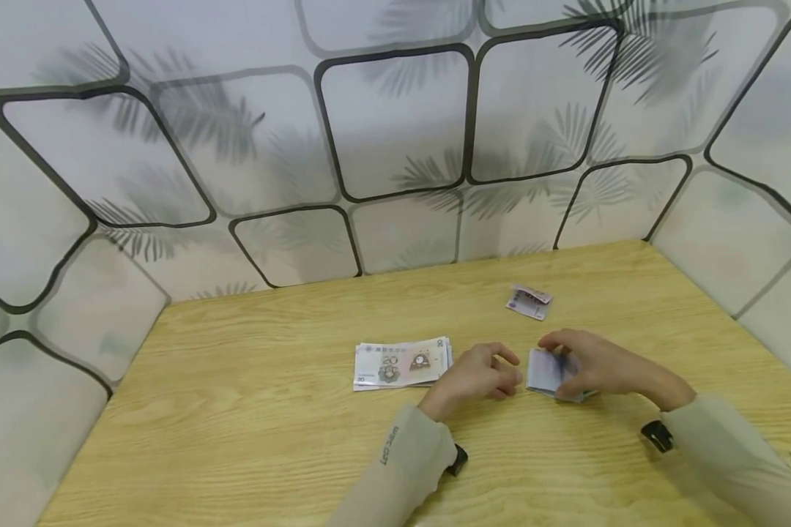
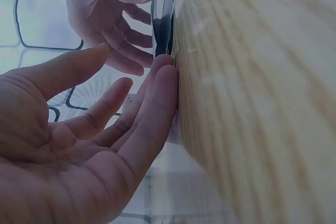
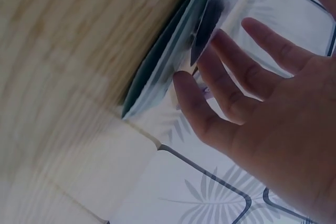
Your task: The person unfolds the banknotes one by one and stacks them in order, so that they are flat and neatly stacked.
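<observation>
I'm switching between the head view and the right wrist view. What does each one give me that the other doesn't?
Only the head view: the flat pile of 20 notes and both sleeves.

Only the right wrist view: the palm of the right hand, and the gaps between layers along the side of the bundle of notes.

Both: the right hand at that bundle, the table and the leaf-patterned cloth.

Paper banknotes (image 1: 403, 364), wood-grained tabletop (image 1: 270, 439), matt cloth sleeves (image 1: 409, 468)
</observation>
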Tool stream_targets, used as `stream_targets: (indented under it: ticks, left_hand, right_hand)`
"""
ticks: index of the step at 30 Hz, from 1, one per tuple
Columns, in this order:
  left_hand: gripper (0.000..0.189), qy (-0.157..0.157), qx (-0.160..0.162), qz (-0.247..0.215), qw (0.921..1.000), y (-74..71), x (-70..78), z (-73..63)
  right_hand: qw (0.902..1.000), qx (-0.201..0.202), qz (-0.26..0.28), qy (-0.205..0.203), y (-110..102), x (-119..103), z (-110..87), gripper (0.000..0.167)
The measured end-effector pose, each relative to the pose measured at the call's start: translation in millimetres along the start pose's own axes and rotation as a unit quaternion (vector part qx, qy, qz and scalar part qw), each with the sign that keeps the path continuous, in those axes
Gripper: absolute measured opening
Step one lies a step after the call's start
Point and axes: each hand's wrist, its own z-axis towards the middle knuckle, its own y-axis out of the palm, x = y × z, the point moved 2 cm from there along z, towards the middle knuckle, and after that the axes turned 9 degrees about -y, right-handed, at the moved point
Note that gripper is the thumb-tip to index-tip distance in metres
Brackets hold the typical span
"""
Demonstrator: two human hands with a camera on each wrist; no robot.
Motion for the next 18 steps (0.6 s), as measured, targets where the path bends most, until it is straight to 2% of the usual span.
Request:
stream_targets:
  ticks: [7,13,18]
  left_hand:
    - [0.023,-0.005,0.004,0.004,1.0000,-1.5,-1.2,-0.1]
    - [0.034,-0.022,0.029,-0.015,0.9992,-1.0,-2.9,-1.1]
    - [0.046,-0.027,0.048,-0.028,0.9981,-0.5,-2.1,-1.6]
  right_hand:
    - [0.9999,-0.001,-0.010,0.008,1,-1,4.6,0.068]
    - [0.9967,0.031,0.063,0.041,-4,0,4.5,0.062]
    - [0.9858,0.072,0.137,0.065,-10,1,3.5,0.054]
